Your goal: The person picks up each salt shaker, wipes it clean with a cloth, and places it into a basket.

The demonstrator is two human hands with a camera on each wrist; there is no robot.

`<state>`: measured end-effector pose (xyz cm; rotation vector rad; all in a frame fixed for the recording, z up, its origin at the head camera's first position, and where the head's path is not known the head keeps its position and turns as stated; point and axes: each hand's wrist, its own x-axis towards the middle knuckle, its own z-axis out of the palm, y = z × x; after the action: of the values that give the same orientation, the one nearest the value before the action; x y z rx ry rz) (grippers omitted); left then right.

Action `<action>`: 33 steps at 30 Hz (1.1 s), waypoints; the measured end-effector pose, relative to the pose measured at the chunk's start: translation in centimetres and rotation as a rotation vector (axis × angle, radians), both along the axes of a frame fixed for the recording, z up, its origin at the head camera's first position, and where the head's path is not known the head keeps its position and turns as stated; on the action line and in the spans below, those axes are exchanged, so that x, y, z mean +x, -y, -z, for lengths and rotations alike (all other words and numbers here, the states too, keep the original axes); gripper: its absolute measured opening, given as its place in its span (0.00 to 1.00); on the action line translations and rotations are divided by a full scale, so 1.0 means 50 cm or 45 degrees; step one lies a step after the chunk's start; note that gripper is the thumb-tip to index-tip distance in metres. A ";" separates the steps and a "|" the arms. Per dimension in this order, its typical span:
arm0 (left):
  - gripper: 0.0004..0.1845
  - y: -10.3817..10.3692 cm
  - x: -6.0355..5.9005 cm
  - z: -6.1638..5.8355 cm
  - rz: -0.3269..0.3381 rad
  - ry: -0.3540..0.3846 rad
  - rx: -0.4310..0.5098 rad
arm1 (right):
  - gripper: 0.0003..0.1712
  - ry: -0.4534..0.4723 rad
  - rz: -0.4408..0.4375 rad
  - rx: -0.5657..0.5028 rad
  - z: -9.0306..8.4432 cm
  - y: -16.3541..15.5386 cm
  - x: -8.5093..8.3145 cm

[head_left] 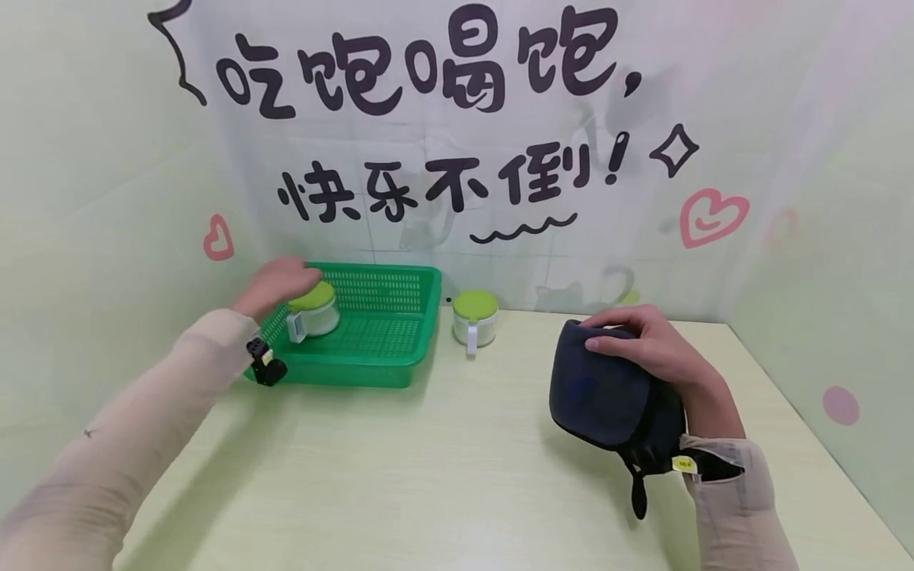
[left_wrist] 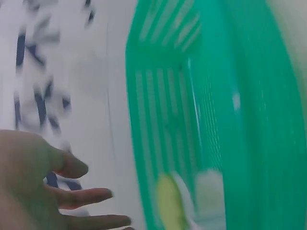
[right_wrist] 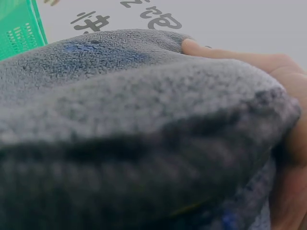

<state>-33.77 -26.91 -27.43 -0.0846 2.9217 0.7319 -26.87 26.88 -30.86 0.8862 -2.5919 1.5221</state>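
Note:
A white jar with a green lid (head_left: pixel 312 311) stands in the left part of a green slotted basket (head_left: pixel 385 337). My left hand (head_left: pixel 286 279) hovers just over the lid, fingers straight and holding nothing. In the left wrist view the left hand (left_wrist: pixel 91 203) is spread beside the blurred basket (left_wrist: pixel 216 110), with the jar (left_wrist: pixel 189 203) below it. A second green-lidded jar (head_left: pixel 474 317) stands on the table right of the basket. My right hand (head_left: pixel 628 337) grips a bunched dark blue-grey cloth (head_left: pixel 607 392), which fills the right wrist view as the cloth (right_wrist: pixel 134 124).
The pale table (head_left: pixel 428 476) meets a wall banner with black lettering behind. Green side walls close in on the left and right. A corner of the basket (right_wrist: pixel 19 28) shows in the right wrist view. A small black camera sits on my left wrist (head_left: pixel 266 361).

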 end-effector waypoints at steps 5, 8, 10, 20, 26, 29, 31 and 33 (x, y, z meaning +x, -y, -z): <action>0.25 -0.132 0.034 -0.007 0.133 -0.281 -0.081 | 0.13 -0.011 0.030 0.000 0.001 -0.002 -0.002; 0.24 -0.207 0.061 -0.002 0.202 -0.344 0.043 | 0.13 0.005 0.037 -0.022 0.000 -0.003 -0.003; 0.22 -0.252 0.079 0.007 0.257 -0.348 0.147 | 0.13 0.012 0.035 -0.049 -0.002 -0.005 -0.003; 0.25 -0.426 0.146 0.095 0.107 0.170 1.021 | 0.13 0.021 0.055 -0.093 -0.005 -0.010 0.000; 0.32 -0.475 0.146 0.185 -0.045 0.099 1.093 | 0.13 0.015 0.038 -0.089 -0.005 -0.007 -0.001; 0.34 -0.492 0.133 0.214 -0.141 0.048 1.168 | 0.13 0.011 0.033 -0.092 -0.005 -0.008 0.000; 0.34 -0.499 0.118 0.229 -0.221 0.029 1.237 | 0.13 0.005 0.037 -0.093 -0.003 -0.007 -0.001; 0.34 -0.503 0.101 0.242 -0.295 0.009 1.272 | 0.12 0.005 0.030 -0.099 -0.001 -0.004 -0.002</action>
<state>-28.72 -1.78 -39.53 -0.3109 2.2104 2.0785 -26.95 27.06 -30.79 0.8435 -2.5168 1.6080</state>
